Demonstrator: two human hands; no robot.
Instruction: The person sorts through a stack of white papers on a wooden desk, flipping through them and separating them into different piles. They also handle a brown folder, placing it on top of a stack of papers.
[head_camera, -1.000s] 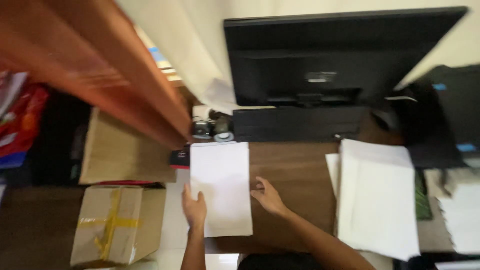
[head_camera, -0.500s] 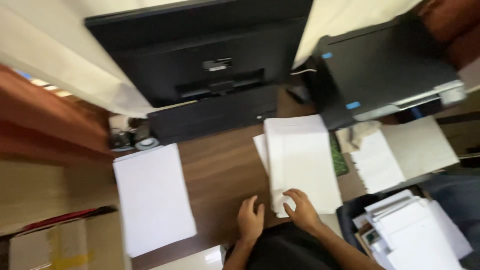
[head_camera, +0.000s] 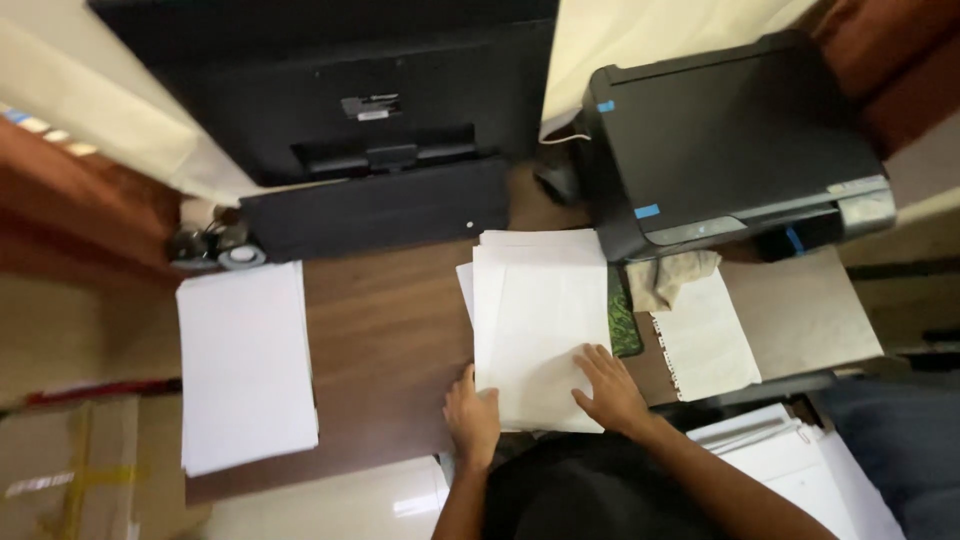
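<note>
A stack of white paper sheets (head_camera: 540, 320) lies in the middle of a brown wooden desk (head_camera: 390, 340). My right hand (head_camera: 612, 392) rests flat on the stack's lower right part, fingers spread. My left hand (head_camera: 472, 415) touches the stack's lower left corner at the near desk edge. Another white paper stack (head_camera: 243, 365) lies on the left end of the desk, apart from both hands.
A black monitor back (head_camera: 350, 90) and a black box (head_camera: 375, 208) stand behind the desk. A black printer (head_camera: 725, 140) sits at the right, with a perforated sheet (head_camera: 705, 340), a cloth (head_camera: 668, 277) and more papers (head_camera: 790, 460) nearby. A cardboard box (head_camera: 70, 470) is at the lower left.
My view swung right. Both hands left the left paper stack and moved onto the middle stack, the right hand now flat on it, the left at its corner.
</note>
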